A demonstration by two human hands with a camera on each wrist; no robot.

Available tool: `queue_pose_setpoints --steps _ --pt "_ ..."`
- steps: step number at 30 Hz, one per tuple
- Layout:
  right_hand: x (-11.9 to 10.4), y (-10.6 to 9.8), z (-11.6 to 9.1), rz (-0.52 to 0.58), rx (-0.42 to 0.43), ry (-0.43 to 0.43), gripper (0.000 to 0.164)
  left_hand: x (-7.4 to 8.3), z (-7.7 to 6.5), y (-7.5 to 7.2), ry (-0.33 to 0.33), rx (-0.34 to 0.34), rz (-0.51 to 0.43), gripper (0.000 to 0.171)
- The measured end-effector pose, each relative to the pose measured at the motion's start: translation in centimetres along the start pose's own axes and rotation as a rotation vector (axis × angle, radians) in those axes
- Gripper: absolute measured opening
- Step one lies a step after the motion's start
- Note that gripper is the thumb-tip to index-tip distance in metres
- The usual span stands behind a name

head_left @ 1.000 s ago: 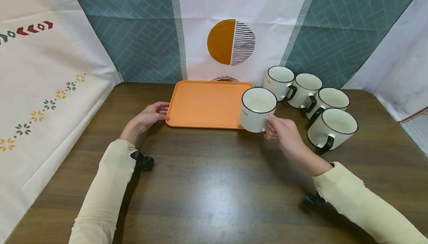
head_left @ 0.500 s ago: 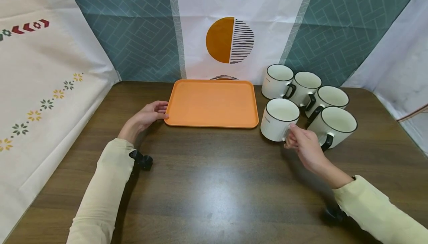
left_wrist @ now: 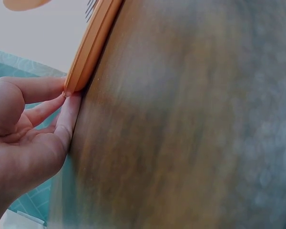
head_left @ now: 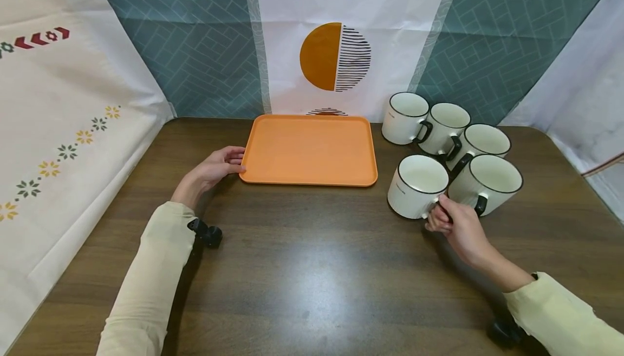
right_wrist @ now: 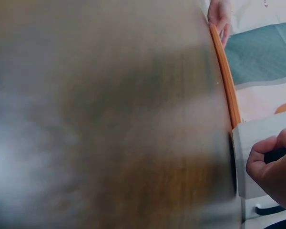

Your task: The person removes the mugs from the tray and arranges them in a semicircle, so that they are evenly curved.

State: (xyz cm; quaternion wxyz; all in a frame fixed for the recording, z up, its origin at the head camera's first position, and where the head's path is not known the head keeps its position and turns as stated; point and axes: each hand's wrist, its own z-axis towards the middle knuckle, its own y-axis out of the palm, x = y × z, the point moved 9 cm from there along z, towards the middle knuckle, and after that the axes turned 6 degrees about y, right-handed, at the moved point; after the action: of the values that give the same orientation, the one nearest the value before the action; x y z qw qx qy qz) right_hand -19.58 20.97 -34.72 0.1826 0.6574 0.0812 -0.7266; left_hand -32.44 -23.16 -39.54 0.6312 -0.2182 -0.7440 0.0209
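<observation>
A flat orange tray point(head_left: 312, 153) lies on the table in the head view. My left hand point(head_left: 216, 169) holds its left edge near the front corner; in the left wrist view, thumb and fingers meet at the tray's rim point(left_wrist: 93, 45). Right of the tray is a white mug point(head_left: 411, 196) with a black rim, tilted slightly. My right hand point(head_left: 460, 228) grips it by the handle, which the fingers mostly cover. The right wrist view shows the curled fingers point(right_wrist: 262, 162) against the mug's side. Whether the mug touches the table I cannot tell.
Several matching white mugs with black handles stand close together at the right, including a back mug point(head_left: 404, 120) and a front mug point(head_left: 497, 177) just beside the held one. Patterned cloth point(head_left: 205, 47) hangs along the table's back edge.
My right hand has carried the mug from over the tray's right front corner rightward and nearer to me, beside the front mug. The left hand and tray stay in place.
</observation>
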Motion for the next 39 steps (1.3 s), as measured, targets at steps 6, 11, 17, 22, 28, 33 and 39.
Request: queue_pose_setpoints --steps 6,11,17,22,28,33,39 --pt "0.1 -0.6 -1.0 -0.036 0.0 0.009 0.042 0.0 0.0 0.1 0.011 -0.015 -0.01 0.064" --pt "0.0 -1.2 -1.2 -0.023 0.019 0.01 0.043 -0.3 -0.2 0.0 0.005 -0.018 -0.019 0.065" --pt "-0.1 -1.4 -2.0 0.023 -0.001 0.019 0.04 -0.1 -0.4 -0.1 0.007 -0.005 -0.023 0.064" --pt "-0.3 -1.8 -2.8 0.014 0.009 0.022 0.039 -0.1 -0.4 -0.1 0.015 -0.01 -0.016 0.064" --pt "-0.1 -2.3 -3.3 -0.057 0.054 0.053 0.04 -0.2 -0.4 -0.1 0.021 -0.01 -0.014 0.064" --pt "0.1 -2.8 -3.8 -0.08 0.091 0.067 0.042 -0.2 -0.2 0.0 0.02 -0.01 -0.013 0.064" --pt "0.0 -3.1 -4.3 -0.111 0.108 0.066 0.043 0.1 -0.1 0.2 0.015 -0.012 -0.012 0.064"
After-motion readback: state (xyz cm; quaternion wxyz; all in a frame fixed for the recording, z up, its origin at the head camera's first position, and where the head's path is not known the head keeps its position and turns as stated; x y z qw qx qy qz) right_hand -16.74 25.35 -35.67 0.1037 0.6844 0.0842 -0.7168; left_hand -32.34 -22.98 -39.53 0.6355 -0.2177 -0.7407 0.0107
